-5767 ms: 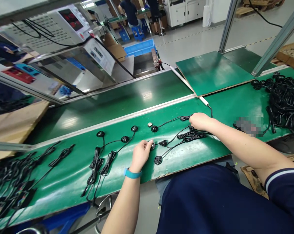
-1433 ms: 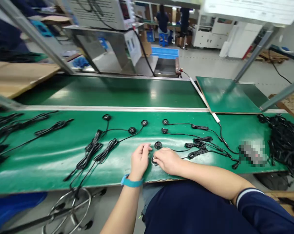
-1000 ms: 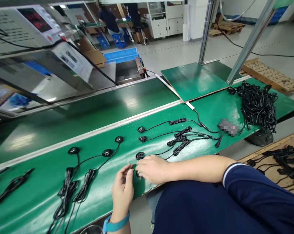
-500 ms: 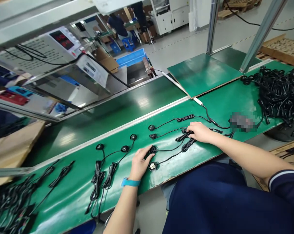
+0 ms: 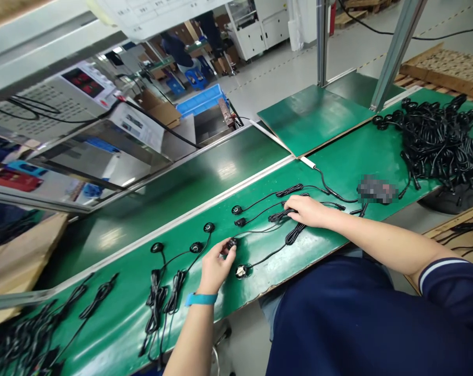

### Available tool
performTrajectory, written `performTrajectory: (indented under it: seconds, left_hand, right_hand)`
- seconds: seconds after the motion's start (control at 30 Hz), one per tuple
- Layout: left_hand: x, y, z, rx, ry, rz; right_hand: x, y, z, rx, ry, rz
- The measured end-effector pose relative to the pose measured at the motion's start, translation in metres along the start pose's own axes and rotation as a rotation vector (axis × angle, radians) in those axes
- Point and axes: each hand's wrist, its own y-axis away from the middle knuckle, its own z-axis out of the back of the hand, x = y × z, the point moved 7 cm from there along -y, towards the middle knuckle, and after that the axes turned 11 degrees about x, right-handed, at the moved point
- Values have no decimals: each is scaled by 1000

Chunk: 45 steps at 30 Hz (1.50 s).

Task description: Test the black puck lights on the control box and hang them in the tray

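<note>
My left hand (image 5: 215, 263) pinches a small black round puck (image 5: 231, 243) on a thin cable, lifted slightly off the green bench mat (image 5: 330, 156). My right hand (image 5: 304, 209) lies over a coiled cable bundle (image 5: 279, 215), fingers curled on it. A second puck (image 5: 241, 270) with a pale centre lies face up just right of my left hand; its cable leads to another coil (image 5: 293, 235). Two more pucks (image 5: 237, 210) lie farther back with their cables.
Three pucks (image 5: 209, 227) with coiled cables lie to the left. A big heap of black cables (image 5: 436, 138) sits at the far right. A darker conveyor belt (image 5: 205, 177) runs behind the mat, a loose green board (image 5: 314, 117) rests beyond. People stand far back.
My left hand has picked one puck up off the mat and holds it in its fingertips. My right hand slid slightly left along the cable coils. The view shifted a little.
</note>
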Motion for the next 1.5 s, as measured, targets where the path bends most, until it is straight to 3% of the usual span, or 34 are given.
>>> performTrajectory:
  seconds: [0.1,0.17,0.3,0.4,0.53,0.6,0.67,0.73,0.87,0.93,1.0,1.1,1.17,1.37,1.5]
  left_hand:
    - [-1,1,1,35,125,94]
    - [-4,0,-3,107,176,142]
    - [-12,-6,-12,244,46,171]
    - [-11,-10,-14,263,-95,225]
    - [-12,-9,-7,155,-183,248]
    - [-29,-6,0,9,-246,147]
    - [-62,0,-1,-133,-320,-16]
    - [-106,5,-15,-188,-325,-216]
    - [-214,5,-80,-22,-154,-627]
    - [-261,-2,-117,72,-121,-719]
    - [-295,-16,-152,148,-179,-720]
    - [-310,-42,-189,217,-307,-631]
    - [-307,-51,-200,217,-311,-609]
    - [-301,-45,-194,215,12,-720]
    - [-303,-48,-197,250,40,-730]
  right_hand:
    - [9,4,22,-66,-103,93]
    - [11,4,31,-10,-155,91]
    - [-7,4,29,147,16,-130]
    - [-20,18,31,42,215,-208]
    - [-42,75,33,-176,131,-197]
    - [-61,115,35,-286,72,-254]
    - [-79,151,35,-354,41,-321]
    - [-93,175,31,-354,22,-365]
    - [-106,182,17,-237,-44,-374]
    - [-110,179,15,-204,-64,-372]
    - [-114,176,15,-194,-59,-368]
    - [-120,175,15,-212,-28,-339]
    - [-122,176,14,-243,-26,-309]
    - [-109,183,8,-313,-156,-231]
    - [-109,185,6,-357,-235,-200]
